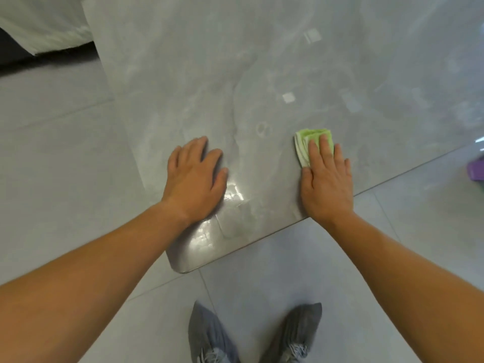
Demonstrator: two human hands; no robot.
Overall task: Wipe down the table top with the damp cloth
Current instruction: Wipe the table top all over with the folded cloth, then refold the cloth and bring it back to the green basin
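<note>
A glossy grey marbled table top (262, 74) fills the upper middle of the view, its rounded near corner pointing toward me. My right hand (326, 179) lies flat with straight fingers pressing a folded green cloth (303, 142) onto the table near its right edge. The cloth sticks out ahead of and to the left of my fingertips. My left hand (196, 179) rests flat on the table near the left edge, fingers spread and holding nothing. A wet, shiny patch (233, 197) shows between my hands near the corner.
Pale tiled floor (65, 153) surrounds the table. My two feet in grey shoes (209, 336) stand just below the table's corner. White bedding (44, 24) lies at the top left. A purple object (475, 171) sits at the right edge of view.
</note>
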